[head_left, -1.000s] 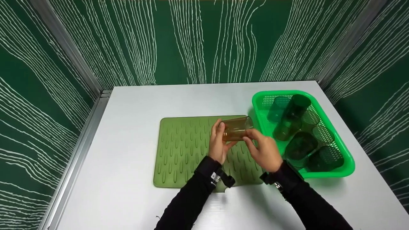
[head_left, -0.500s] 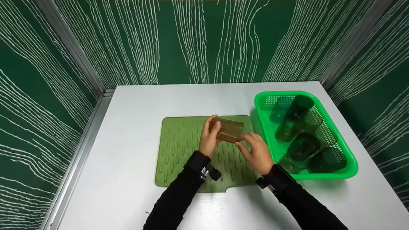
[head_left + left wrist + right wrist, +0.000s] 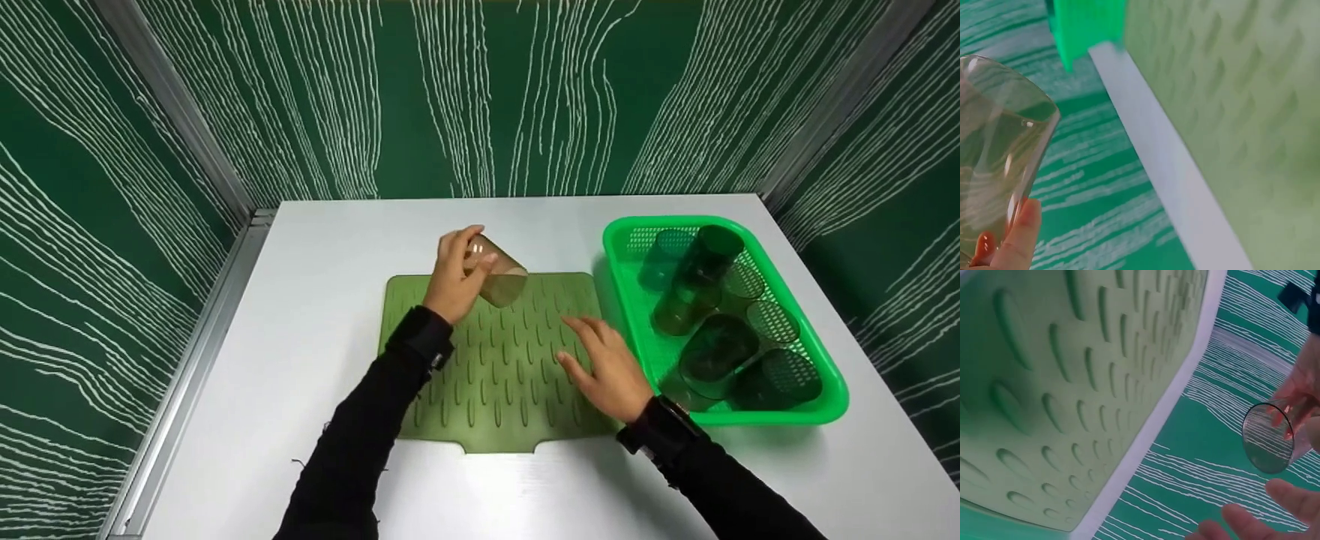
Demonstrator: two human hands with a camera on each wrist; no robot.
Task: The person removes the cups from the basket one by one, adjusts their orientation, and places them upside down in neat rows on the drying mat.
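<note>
My left hand (image 3: 455, 281) grips a clear brown-tinted drinking glass (image 3: 496, 271) by its base end, above the far left part of a green ridged drying mat (image 3: 510, 375). The glass is tilted, its mouth facing down to the right. Close up in the left wrist view, a fingertip presses against the wall of the glass (image 3: 1010, 146). My right hand (image 3: 611, 373) hovers over the mat's right side, fingers spread and holding nothing. In the right wrist view its fingers (image 3: 1247, 524) are apart from the glass (image 3: 1268, 444).
A bright green plastic basket (image 3: 834, 397) stands to the right of the mat, holding several dark and tinted glasses (image 3: 718, 352) lying at various angles. The white table (image 3: 262, 337) is bordered by green walls (image 3: 412, 97) with white lines.
My left hand has carried the glass to the left and away from me, turning its mouth downward. My right hand has let go of the glass's rim and stayed near the mat's right side.
</note>
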